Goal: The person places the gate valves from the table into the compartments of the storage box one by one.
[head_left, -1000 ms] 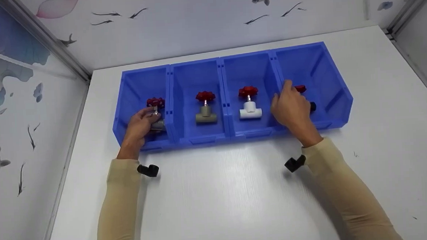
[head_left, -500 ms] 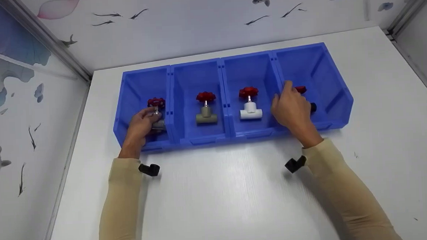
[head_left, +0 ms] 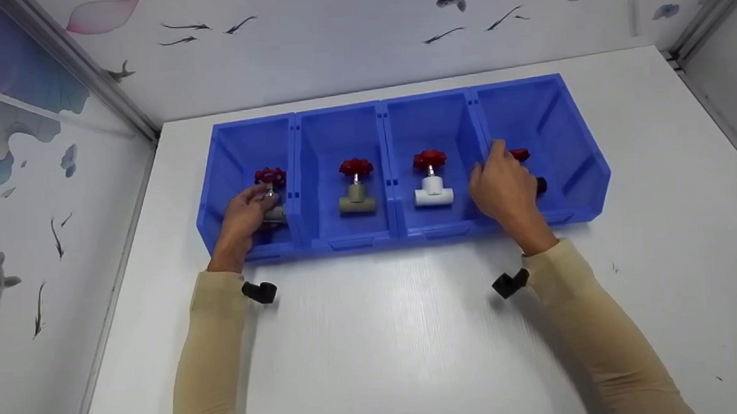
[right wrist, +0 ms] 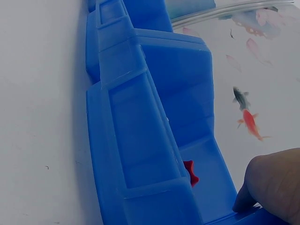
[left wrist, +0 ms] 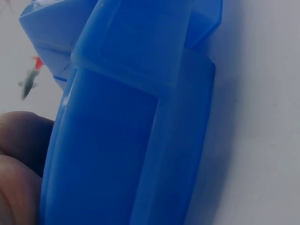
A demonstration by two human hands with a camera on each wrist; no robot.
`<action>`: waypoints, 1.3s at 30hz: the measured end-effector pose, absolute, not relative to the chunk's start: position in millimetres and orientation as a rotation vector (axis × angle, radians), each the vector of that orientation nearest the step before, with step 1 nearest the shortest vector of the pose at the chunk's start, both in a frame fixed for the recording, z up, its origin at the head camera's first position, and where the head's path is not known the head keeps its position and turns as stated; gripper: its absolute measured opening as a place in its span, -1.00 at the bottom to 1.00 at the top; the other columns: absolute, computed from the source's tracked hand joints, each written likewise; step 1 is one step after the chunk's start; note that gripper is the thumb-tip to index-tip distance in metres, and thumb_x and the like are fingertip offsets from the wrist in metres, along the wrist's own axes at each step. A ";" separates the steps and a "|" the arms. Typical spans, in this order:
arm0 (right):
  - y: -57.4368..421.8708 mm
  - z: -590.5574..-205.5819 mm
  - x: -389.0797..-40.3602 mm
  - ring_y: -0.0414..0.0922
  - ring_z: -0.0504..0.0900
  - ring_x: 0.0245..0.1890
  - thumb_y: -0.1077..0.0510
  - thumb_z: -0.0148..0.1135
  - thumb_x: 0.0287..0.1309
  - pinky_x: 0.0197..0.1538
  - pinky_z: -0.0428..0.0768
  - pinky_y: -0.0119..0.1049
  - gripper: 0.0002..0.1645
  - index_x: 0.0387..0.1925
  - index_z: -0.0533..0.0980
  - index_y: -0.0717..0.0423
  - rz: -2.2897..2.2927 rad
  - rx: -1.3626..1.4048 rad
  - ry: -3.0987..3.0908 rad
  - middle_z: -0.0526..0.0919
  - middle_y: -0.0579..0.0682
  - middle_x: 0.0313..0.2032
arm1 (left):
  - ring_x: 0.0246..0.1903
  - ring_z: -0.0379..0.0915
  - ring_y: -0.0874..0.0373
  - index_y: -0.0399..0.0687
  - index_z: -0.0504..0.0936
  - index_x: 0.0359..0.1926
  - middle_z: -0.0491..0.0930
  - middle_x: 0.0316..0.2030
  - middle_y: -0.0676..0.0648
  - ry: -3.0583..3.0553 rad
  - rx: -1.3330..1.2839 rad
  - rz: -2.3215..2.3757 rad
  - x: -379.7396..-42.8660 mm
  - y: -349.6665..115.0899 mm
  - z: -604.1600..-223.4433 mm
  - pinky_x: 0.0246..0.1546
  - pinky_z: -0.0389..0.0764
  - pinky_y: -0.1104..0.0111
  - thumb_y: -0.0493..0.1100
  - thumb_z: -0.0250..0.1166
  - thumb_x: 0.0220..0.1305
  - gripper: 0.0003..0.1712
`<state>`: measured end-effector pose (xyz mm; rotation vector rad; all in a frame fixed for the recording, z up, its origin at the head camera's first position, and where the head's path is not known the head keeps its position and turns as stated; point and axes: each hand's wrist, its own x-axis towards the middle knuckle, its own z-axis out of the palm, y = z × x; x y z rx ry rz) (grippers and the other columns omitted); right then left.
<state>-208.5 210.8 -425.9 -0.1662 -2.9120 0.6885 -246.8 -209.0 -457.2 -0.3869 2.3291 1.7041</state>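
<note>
My left hand [head_left: 240, 220] reaches into the leftmost bin, with thumb and fingers pinching the metal neck of a grey valve [head_left: 274, 213] that has a dark red handwheel. In the left wrist view only parts of its fingers [left wrist: 23, 133] show behind the bin wall. My right hand [head_left: 505, 187] is bent over the divider of the rightmost bin, its fingertips right at the rim. Under and beside it is a valve with a red handle [head_left: 519, 153] and a black pipe end [head_left: 541, 185], mostly hidden. Whether these fingers hold the valve, I cannot tell.
Joined side by side, several blue bins [head_left: 350, 242] stand on a white table [head_left: 375, 339]. An olive-grey valve [head_left: 357, 201] and a white valve [head_left: 433, 196], both with red handwheels, are in the middle bins. Printed wall panels [head_left: 348, 50] rise behind and at the left.
Both hands keep their places at the bins. The left forearm shifts very slightly to the right, and the whole view drifts a little; the valves stay where they were.
</note>
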 end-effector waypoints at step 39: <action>210.9 -426.7 -209.9 0.37 0.62 -0.22 0.07 -0.03 0.40 -0.22 0.54 0.28 -0.44 0.23 0.22 0.39 0.710 -0.193 -2.942 0.59 0.40 -0.17 | 0.34 0.30 -0.03 -0.26 0.24 0.46 0.37 0.36 -0.25 2.391 -0.348 1.675 -246.7 -212.9 -456.7 0.32 0.31 0.22 -0.20 0.11 0.46 -0.39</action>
